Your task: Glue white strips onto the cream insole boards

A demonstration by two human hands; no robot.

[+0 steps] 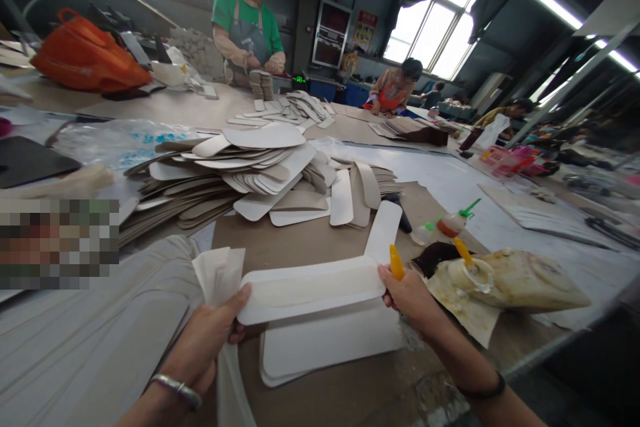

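Observation:
A long white rounded panel [315, 285] with a paler strip along its middle is stretched level between my two hands. My left hand [203, 337] pinches its left end, thumb on top, and also clasps a bunch of thin white strips [220, 273] that hang down below the wrist. At the right end, my right hand [413, 300] grips the panel's edge. A yellow handle [396, 263] sticks up from that same hand; the rest of the tool is hidden. Just beneath the panel lies a small stack of similar white panels [333, 347] on the brown board [250, 240].
Behind rises a big pile of white and grey panels [260, 167]. To the right are a dirty glue pouch [530, 280] with a yellow-handled tool in its opening and a green-tipped bottle [455, 221]. An orange bag [87, 57] sits far left. Co-workers work across the table.

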